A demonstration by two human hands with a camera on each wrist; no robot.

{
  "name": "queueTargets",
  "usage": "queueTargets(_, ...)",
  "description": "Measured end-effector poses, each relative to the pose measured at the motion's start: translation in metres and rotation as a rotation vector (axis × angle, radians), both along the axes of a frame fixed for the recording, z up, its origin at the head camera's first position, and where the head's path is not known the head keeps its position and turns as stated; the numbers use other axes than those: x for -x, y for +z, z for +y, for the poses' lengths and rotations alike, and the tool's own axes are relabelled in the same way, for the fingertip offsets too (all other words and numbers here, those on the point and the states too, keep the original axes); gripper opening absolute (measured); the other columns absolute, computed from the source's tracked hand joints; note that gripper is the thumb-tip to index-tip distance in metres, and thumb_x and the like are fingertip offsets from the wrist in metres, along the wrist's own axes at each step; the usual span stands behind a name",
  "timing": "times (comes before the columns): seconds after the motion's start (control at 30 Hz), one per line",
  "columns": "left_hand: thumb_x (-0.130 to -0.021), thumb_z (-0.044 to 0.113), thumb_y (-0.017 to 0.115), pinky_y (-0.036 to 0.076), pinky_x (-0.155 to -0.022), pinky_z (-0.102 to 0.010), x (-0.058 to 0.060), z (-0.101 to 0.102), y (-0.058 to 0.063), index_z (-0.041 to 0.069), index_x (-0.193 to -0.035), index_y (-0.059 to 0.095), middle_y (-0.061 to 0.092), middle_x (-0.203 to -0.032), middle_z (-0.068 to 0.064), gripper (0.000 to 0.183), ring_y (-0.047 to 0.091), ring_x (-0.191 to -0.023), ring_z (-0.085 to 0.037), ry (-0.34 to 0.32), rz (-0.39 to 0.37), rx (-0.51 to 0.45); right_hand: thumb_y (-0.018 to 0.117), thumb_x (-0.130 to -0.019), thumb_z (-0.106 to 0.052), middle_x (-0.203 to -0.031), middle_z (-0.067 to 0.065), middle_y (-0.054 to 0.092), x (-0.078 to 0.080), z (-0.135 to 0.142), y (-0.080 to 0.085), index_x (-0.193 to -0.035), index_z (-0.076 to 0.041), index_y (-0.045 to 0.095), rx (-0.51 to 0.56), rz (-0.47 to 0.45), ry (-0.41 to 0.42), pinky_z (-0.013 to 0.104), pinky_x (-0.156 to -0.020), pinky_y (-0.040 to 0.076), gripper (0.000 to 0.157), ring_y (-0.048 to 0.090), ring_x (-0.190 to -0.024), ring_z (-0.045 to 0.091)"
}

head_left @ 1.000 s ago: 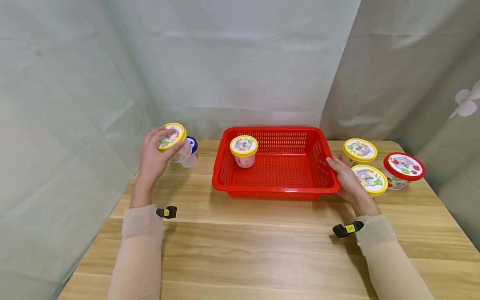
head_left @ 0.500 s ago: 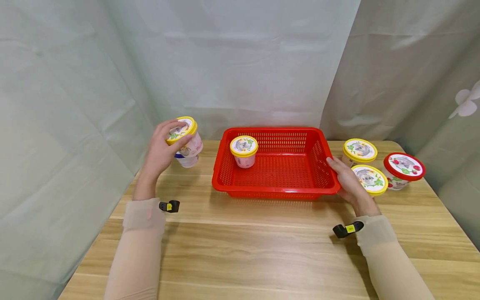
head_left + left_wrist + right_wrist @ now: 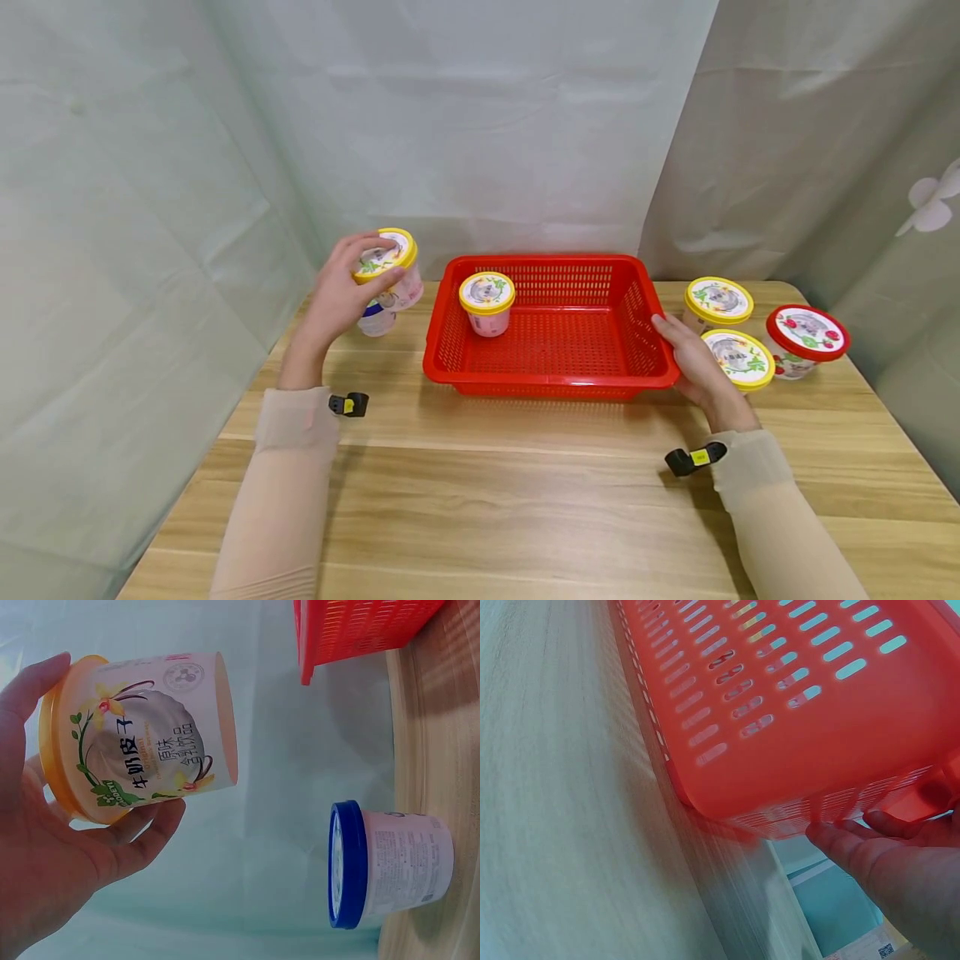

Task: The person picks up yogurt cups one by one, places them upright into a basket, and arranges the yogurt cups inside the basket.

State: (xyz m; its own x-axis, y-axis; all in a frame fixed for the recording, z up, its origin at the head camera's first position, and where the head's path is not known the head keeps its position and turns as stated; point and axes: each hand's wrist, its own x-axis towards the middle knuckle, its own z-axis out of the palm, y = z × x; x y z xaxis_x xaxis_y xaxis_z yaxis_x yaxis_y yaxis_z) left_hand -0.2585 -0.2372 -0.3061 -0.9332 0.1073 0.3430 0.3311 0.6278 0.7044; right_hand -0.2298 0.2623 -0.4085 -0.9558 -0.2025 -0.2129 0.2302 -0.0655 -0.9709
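Observation:
My left hand (image 3: 336, 293) grips a yellow-lidded tub (image 3: 402, 288) by its lid, thumb and fingers around the edge, and holds it tilted above the table. Flower and vanilla print shows on its side in the left wrist view. Below and behind it a blue-lidded tub (image 3: 405, 862) stands on the table, partly hidden in the head view. My right hand (image 3: 701, 367) holds the right end of the red plastic basket (image 3: 540, 380), thumb on the rim and fingers against the outer wall (image 3: 780, 814). Inside the basket, toward the left, another yellow-lidded tub (image 3: 489, 323) stands upright.
Right of the basket stand two yellow-lidded tubs, a rear one (image 3: 718, 302) and a front one (image 3: 738, 360) partly behind my right hand. Beyond them is a larger red-lidded tub (image 3: 808, 333). Pale curtains (image 3: 487, 125) hang behind the wooden table (image 3: 525, 500).
My left hand has moved right and slightly up with the yellow-lidded tub, now passing in front of the blue-lidded tub. The right hand and the basket have stayed in place.

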Motion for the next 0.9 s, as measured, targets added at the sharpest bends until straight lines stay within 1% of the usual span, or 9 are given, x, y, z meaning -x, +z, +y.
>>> queueTargets(0.2, -0.096, 0.035, 0.077, 0.040, -0.112, -0.057, 0.002, 0.007, 0.003, 0.014, -0.136, 0.064, 0.040, -0.158, -0.008, 0.047, 0.038, -0.142, -0.034, -0.012, 0.003, 0.004, 0.046, -0.109, -0.049, -0.132, 0.004, 0.056, -0.001, 0.001, 0.000, -0.168, -0.016, 0.015, 0.023, 0.000, 0.002, 0.031, -0.087, 0.061, 0.074, 0.066, -0.104, 0.015)
queueTargets(0.37, -0.095, 0.038, 0.077, 0.043, -0.111, -0.052, 0.004, 0.014, 0.007, 0.015, -0.134, 0.065, 0.041, -0.156, -0.005, 0.048, 0.039, -0.142, -0.031, -0.031, -0.001, -0.004, 0.045, -0.108, -0.051, -0.138, 0.010, 0.051, 0.000, 0.000, 0.000, -0.167, -0.017, 0.016, -0.004, 0.008, 0.002, 0.031, -0.088, 0.060, 0.074, 0.065, -0.107, 0.016)
queueTargets(0.57, -0.095, 0.043, 0.076, 0.040, -0.113, -0.056, 0.007, 0.022, 0.012, 0.016, -0.134, 0.066, 0.043, -0.155, -0.006, 0.049, 0.040, -0.142, -0.030, -0.064, 0.017, 0.018, 0.045, -0.108, -0.052, -0.142, 0.013, 0.047, 0.000, 0.000, -0.001, -0.167, -0.017, 0.018, -0.005, 0.008, 0.000, 0.032, -0.090, 0.060, 0.074, 0.063, -0.110, 0.018)
queueTargets(0.6, -0.095, 0.044, 0.076, 0.039, -0.114, -0.056, 0.008, 0.024, 0.013, 0.016, -0.134, 0.066, 0.043, -0.156, -0.006, 0.049, 0.040, -0.142, -0.030, -0.072, 0.017, 0.023, 0.046, -0.108, -0.051, -0.142, 0.013, 0.047, 0.000, -0.001, -0.001, -0.166, -0.017, 0.018, -0.001, 0.009, 0.001, 0.032, -0.090, 0.060, 0.073, 0.063, -0.110, 0.018)
queueTargets(0.7, -0.095, 0.044, 0.076, 0.042, -0.111, -0.055, 0.010, 0.029, 0.015, 0.018, -0.133, 0.066, 0.042, -0.156, -0.005, 0.047, 0.039, -0.142, -0.029, -0.109, 0.008, 0.028, 0.045, -0.108, -0.051, -0.141, 0.012, 0.048, 0.001, -0.001, -0.001, -0.166, -0.016, 0.018, 0.006, 0.012, 0.005, 0.032, -0.090, 0.060, 0.073, 0.064, -0.110, 0.018)
queueTargets(0.8, -0.094, 0.040, 0.078, 0.043, -0.108, -0.053, 0.012, 0.034, 0.018, 0.018, -0.131, 0.067, 0.041, -0.156, -0.003, 0.045, 0.038, -0.141, -0.027, -0.150, 0.002, 0.021, 0.046, -0.108, -0.050, -0.138, 0.010, 0.051, 0.001, -0.002, -0.001, -0.166, -0.016, 0.019, 0.007, 0.014, 0.005, 0.032, -0.089, 0.060, 0.073, 0.064, -0.108, 0.017)
queueTargets(0.9, -0.094, 0.038, 0.079, 0.044, -0.107, -0.053, 0.012, 0.040, 0.020, 0.018, -0.131, 0.068, 0.041, -0.155, -0.003, 0.044, 0.038, -0.141, -0.028, -0.177, -0.005, 0.022, 0.045, -0.109, -0.049, -0.135, 0.007, 0.054, 0.001, -0.002, -0.001, -0.166, -0.016, 0.018, 0.014, 0.015, 0.011, 0.032, -0.089, 0.060, 0.072, 0.065, -0.108, 0.017)
